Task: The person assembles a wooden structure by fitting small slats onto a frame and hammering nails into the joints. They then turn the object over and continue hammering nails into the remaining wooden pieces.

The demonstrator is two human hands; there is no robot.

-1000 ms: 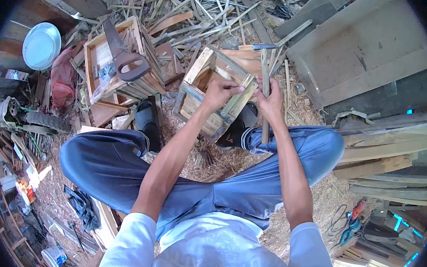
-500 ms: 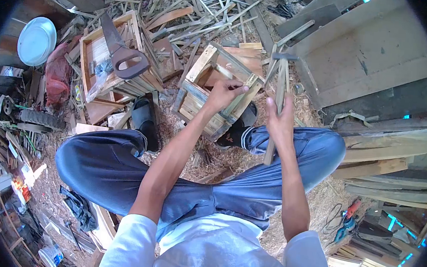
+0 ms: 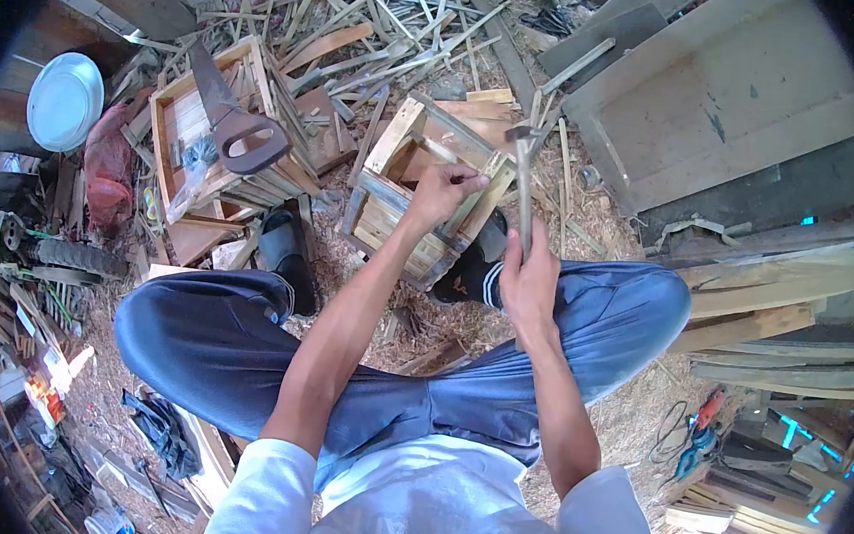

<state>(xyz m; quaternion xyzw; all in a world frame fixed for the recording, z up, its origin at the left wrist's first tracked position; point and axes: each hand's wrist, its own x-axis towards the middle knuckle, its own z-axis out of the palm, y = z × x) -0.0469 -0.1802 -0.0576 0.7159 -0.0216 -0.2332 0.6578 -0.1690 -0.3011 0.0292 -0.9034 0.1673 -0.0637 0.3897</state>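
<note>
Between my feet stands a small wooden crate (image 3: 392, 204) made of pale slats. My left hand (image 3: 441, 193) is at its right top edge, thumb and fingertips pinched together just over a slat (image 3: 499, 177); whatever they pinch is too small to make out. My right hand (image 3: 530, 275) is wrapped round the wooden handle of a hammer (image 3: 525, 179). The hammer's metal head points away from me, just right of the crate's upper corner.
A handsaw (image 3: 247, 137) lies across a stack of wooden crates (image 3: 174, 107) on the left. Scrap sticks (image 3: 386, 23) are heaped at the back. Large boards (image 3: 730, 110) lean on the right, above stacked planks (image 3: 776, 295). Wood shavings (image 3: 591, 220) cover the floor.
The hammer and my right hand have moved left, with the hammer head now closer to the crate. My left hand stays pinched at the crate's edge.
</note>
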